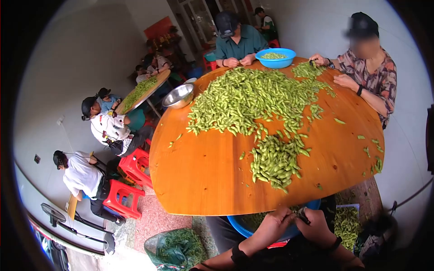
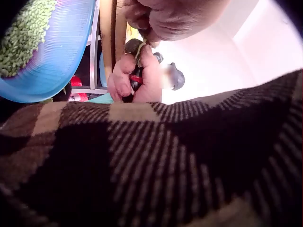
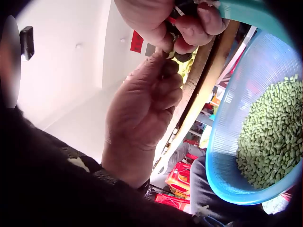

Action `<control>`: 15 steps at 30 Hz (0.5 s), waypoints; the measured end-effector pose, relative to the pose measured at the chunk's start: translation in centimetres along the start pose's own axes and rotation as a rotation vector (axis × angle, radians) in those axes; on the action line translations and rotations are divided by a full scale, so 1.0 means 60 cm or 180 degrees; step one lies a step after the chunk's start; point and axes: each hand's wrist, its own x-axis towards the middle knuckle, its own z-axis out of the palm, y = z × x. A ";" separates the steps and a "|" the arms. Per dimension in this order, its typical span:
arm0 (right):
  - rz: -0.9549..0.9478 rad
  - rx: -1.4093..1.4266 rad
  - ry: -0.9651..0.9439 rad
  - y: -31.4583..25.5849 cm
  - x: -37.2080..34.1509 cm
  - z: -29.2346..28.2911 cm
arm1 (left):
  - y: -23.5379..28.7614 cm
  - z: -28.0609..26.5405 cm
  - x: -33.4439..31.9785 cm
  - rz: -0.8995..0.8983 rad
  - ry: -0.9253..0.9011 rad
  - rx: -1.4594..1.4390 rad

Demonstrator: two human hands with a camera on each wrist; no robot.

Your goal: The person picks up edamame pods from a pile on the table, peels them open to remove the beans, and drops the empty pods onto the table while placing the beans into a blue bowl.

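Observation:
My left hand [image 1: 274, 226] and right hand [image 1: 315, 227] meet close together below the near table edge, over a blue basket [image 1: 239, 227]. Green shelled beans [image 3: 272, 135] lie in the basket in the right wrist view. Fingers of my left hand pinch a small green bean pod [image 2: 139, 49] at its end, and the pod reaches toward the right fingertips. Curled in my right hand is a small dark tool [image 1: 304, 216] with a red part, mostly covered by the fingers. A heap of green pods [image 1: 275, 162] lies on the round wooden table [image 1: 203, 180] before me.
A larger pod pile [image 1: 253, 97] covers the table's far middle. Two people sit across, near a blue bowl [image 1: 275, 58]; a metal bowl [image 1: 179, 95] stands at the left edge. Red stools [image 1: 124, 198] and a green net bag [image 1: 176, 248] are at the left; a pod crate [image 1: 347, 226] is at the right.

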 end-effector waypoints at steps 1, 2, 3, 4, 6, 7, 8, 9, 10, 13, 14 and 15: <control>0.0035 0.0109 -0.0010 -0.003 0.001 0.004 | -0.004 -0.005 -0.002 0.0012 -0.0148 -0.0061; -0.0001 0.0122 -0.0016 -0.002 0.002 0.005 | -0.010 -0.009 -0.002 0.0022 -0.0123 -0.0033; 0.0006 0.0168 -0.0120 0.001 0.000 0.005 | -0.018 -0.009 -0.005 -0.0081 -0.0277 -0.0364; 0.0012 0.0213 -0.0220 0.002 -0.002 0.005 | -0.027 -0.008 -0.008 -0.0178 -0.0433 -0.0693; 0.0279 0.0453 -0.0344 -0.004 0.000 0.003 | -0.039 -0.004 -0.011 -0.0035 -0.0352 -0.0637; 0.0606 0.0693 -0.0471 -0.007 -0.001 0.005 | -0.037 -0.006 -0.015 -0.0549 -0.0435 -0.1145; 0.0604 0.0708 -0.0485 -0.006 -0.001 0.008 | -0.036 -0.007 -0.020 -0.1073 -0.0520 -0.1659; 0.0628 0.0824 -0.0534 -0.004 -0.002 0.010 | -0.040 0.001 -0.023 -0.0991 -0.0343 -0.1658; 0.0660 0.0940 -0.0572 -0.002 -0.003 0.011 | -0.040 0.000 -0.023 -0.1007 -0.0352 -0.1662; 0.0329 0.0670 -0.0216 -0.010 0.001 0.011 | -0.033 -0.002 -0.022 -0.0790 0.0229 -0.1451; 0.0077 0.0146 -0.0151 -0.004 0.003 0.006 | -0.030 -0.014 -0.025 -0.0988 0.0093 -0.1546; -0.0220 0.0063 0.0072 0.001 0.008 0.015 | -0.012 -0.021 -0.023 -0.1154 0.0097 -0.1668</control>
